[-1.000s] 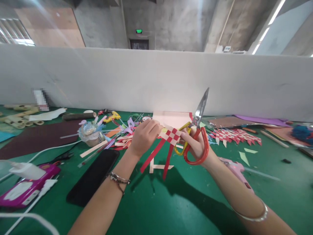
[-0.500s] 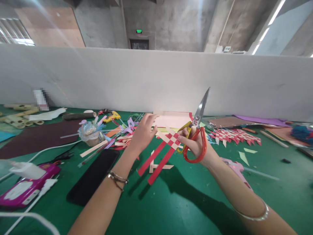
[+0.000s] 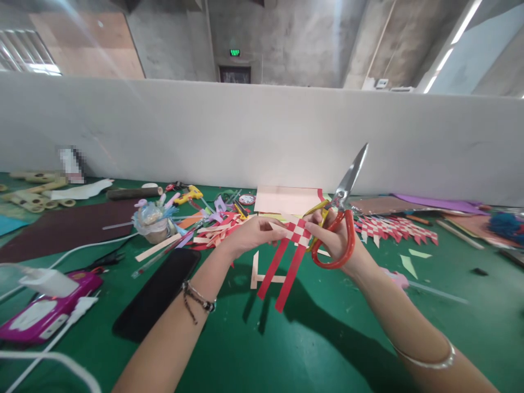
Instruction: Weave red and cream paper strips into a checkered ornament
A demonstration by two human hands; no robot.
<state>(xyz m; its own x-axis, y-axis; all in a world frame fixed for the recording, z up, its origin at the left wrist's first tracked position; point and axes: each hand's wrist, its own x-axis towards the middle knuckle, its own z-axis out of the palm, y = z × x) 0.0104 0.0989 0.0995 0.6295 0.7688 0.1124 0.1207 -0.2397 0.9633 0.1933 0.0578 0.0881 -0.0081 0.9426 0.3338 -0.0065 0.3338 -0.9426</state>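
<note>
I hold a small woven patch of red and cream paper strips [image 3: 298, 232] above the green table [image 3: 286, 338], its long red tails hanging down. My left hand [image 3: 251, 233] pinches the patch's left side. My right hand [image 3: 335, 240] grips red-handled scissors [image 3: 341, 218], blades closed and pointing up to the right, while its fingertips also touch the patch's right edge.
A black phone [image 3: 158, 292] lies near my left forearm, with a magenta case [image 3: 45, 314] and white cable at far left. Loose paper strips [image 3: 213, 232], a yellow glue gun [image 3: 189, 194], a finished woven band [image 3: 393, 226] and coloured sheets crowd the back by the white partition.
My left hand let go of the woven patch, then came back and pinched its left side again. The patch turned, so its red tails now hang more steeply. The scissors shifted slightly right.
</note>
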